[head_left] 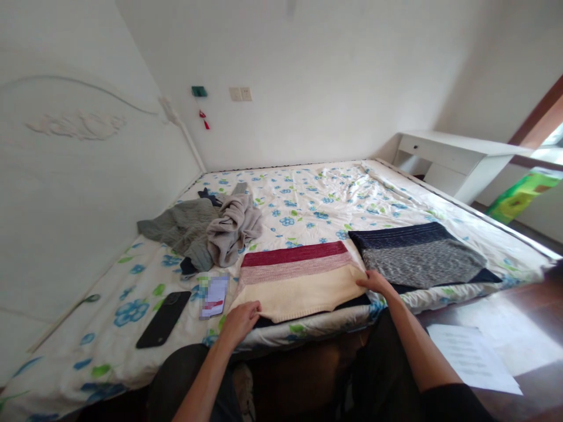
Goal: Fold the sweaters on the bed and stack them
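Observation:
A knitted sweater point(303, 287) with cream, pink and dark red bands lies folded at the front edge of the bed. My left hand point(243, 321) pinches its near left corner. At its right side my right hand point(373, 282) grips the cream edge, thumb and fingers closed on the knit. Dark cloth shows under the sweater's near edge. Just right of it lies a folded navy and grey knitted garment point(417, 256), apart from my hands.
Grey crumpled clothes point(197, 225) lie at the left back of the bed point(308, 205). A black phone point(164, 319) and a card with a blurred face point(215, 296) lie near my left hand. Printed paper point(472, 354) rests on the floor. A white desk point(457, 152) stands at right.

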